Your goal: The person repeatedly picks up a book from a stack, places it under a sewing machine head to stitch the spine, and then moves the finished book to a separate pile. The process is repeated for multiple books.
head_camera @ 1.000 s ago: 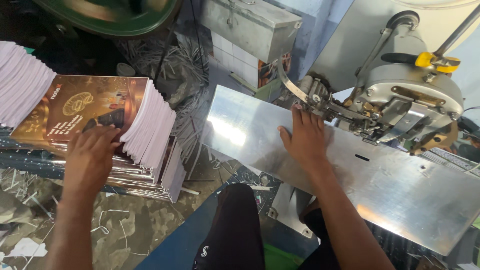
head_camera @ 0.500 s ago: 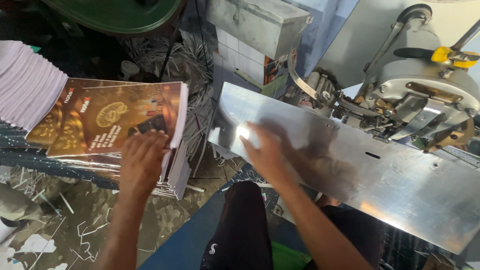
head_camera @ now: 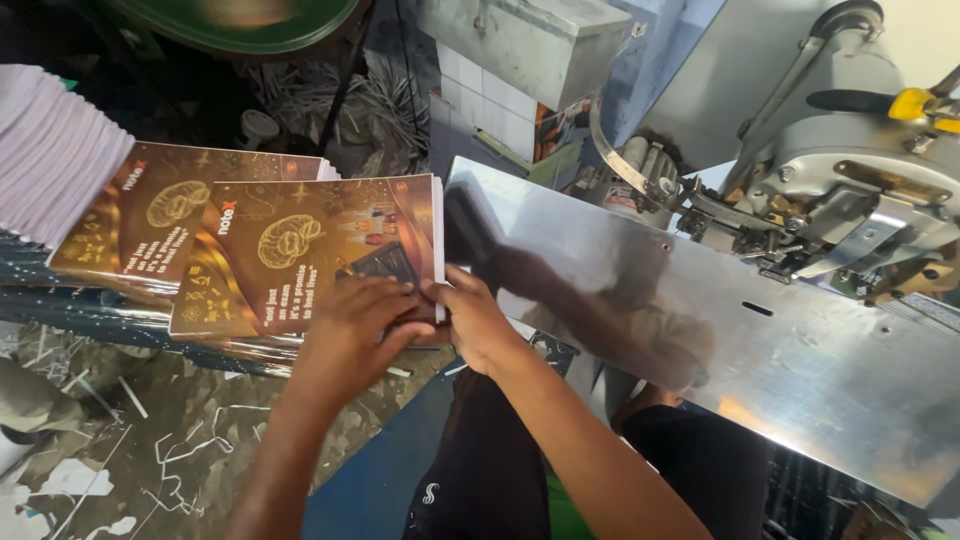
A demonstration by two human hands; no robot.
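Note:
My left hand (head_camera: 352,328) lies flat on the near edge of a brown booklet (head_camera: 300,255) with a gold brain design on its cover. My right hand (head_camera: 474,318) grips the same booklet at its right near corner, thumb on top. The booklet is slid to the right off a stack of like booklets (head_camera: 160,215), toward the shiny steel table (head_camera: 760,350) of a grey stitching machine (head_camera: 850,190).
A fanned pile of white-edged booklets (head_camera: 50,160) sits at far left. Paper scraps litter the floor (head_camera: 110,440). A grey metal box (head_camera: 540,40) and a green round part (head_camera: 230,20) stand behind. My dark-trousered knees (head_camera: 500,470) are below.
My right hand left the steel table and came over to the booklet stack. My left hand slid the top booklet rightward, and both hands now hold it.

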